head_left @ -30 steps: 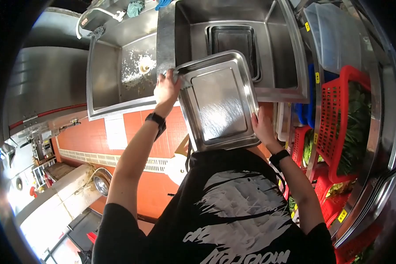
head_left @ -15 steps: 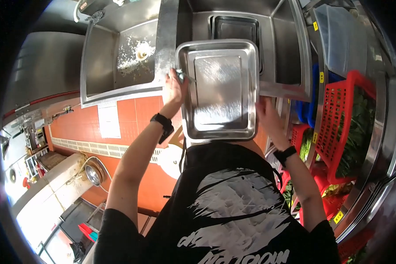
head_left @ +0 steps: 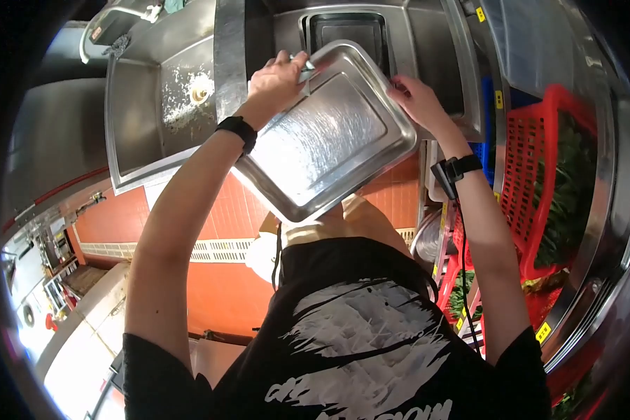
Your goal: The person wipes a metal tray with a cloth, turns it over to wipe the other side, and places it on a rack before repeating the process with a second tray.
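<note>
A rectangular stainless steel tray [head_left: 329, 133] is held tilted and turned at an angle in front of my waist, by the sink's front edge. My left hand [head_left: 278, 82] is closed at its upper left rim, on a small pale greenish piece [head_left: 306, 68] that looks like a cloth or pad; its kind is not clear. My right hand [head_left: 418, 103] grips the tray's right rim, fingers partly hidden behind the edge. Beyond the tray, a dark rectangular tray [head_left: 348, 35] lies in the right sink basin [head_left: 434, 45].
White bits lie around the drain [head_left: 199, 91] of the left sink basin [head_left: 136, 105]. A white hose-like tap [head_left: 84, 45] is at the upper left. On the right, a shelf holds a red basket [head_left: 528, 150] with leafy greens [head_left: 570, 203].
The tray has turned from upright to slanted, its top tipping right. My left hand has moved up along the rim, and my right hand has risen to the upper right edge.
</note>
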